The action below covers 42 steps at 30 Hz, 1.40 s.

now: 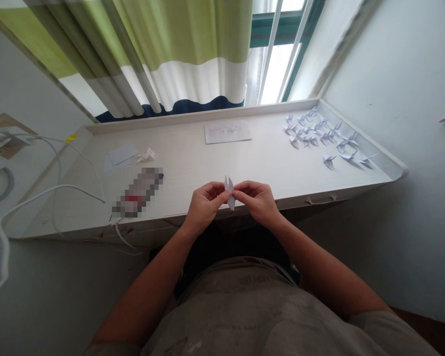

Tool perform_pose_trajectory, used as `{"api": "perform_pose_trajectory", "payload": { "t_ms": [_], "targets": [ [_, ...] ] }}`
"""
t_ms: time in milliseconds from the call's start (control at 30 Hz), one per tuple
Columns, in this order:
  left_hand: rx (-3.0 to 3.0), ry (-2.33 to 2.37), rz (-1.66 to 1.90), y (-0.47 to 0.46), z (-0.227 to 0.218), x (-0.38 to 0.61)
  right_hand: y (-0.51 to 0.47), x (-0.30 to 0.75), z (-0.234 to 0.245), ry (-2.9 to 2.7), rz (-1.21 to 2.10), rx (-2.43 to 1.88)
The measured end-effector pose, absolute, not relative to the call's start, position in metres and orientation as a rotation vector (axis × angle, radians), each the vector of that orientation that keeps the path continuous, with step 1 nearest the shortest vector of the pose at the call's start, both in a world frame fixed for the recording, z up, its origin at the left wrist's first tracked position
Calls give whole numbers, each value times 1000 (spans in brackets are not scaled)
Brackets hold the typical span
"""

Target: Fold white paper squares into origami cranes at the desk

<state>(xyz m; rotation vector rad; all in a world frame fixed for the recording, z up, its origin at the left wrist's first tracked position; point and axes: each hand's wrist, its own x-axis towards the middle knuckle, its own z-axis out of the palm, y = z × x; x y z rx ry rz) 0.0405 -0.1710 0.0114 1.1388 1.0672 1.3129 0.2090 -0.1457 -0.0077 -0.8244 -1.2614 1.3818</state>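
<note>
A small folded white paper piece, slim with two upright points and a pointed lower end, is pinched between both hands over the desk's front edge. My left hand grips its left side with thumb and forefinger. From the other side, the thumb and fingers of my right hand press on it. Several finished paper cranes stand in a cluster at the right end of the white desk.
A printed sheet lies at the back middle. Towards the left are flat paper squares, crumpled white paper and a blurred-out device. A white cable loops across the left edge. Raised rims border the desk's back and right.
</note>
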Motion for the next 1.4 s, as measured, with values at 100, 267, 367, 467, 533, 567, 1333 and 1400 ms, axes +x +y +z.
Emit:
{"api": "perform_pose_trajectory", "payload": {
  "t_ms": [100, 267, 367, 467, 533, 567, 1333, 1400],
  "targets": [
    [1135, 1068, 1315, -160, 17, 39, -137, 206, -5, -1267, 1344, -832],
    [1101, 1108, 1365, -147, 15, 37, -124, 199, -9, -1282, 1336, -834],
    [1052, 1145, 1386, -144, 7, 33, -122, 196, -13, -1391, 1195, -849],
    [986, 1125, 1361, -142, -1, 29, -121, 198, -14, -1665, 893, -834],
    [949, 1110, 1328, -141, -2, 28, -120, 202, -15, -1828, 742, -778],
    [929, 1107, 1315, -140, -2, 27, -119, 205, -15, -1866, 693, -746],
    [782, 1049, 1011, -157, 14, 39, -132, 255, -7, -2256, 312, -610],
    [784, 1057, 1000, -158, 13, 39, -134, 254, -7, -2228, 355, -606]
  ]
}}
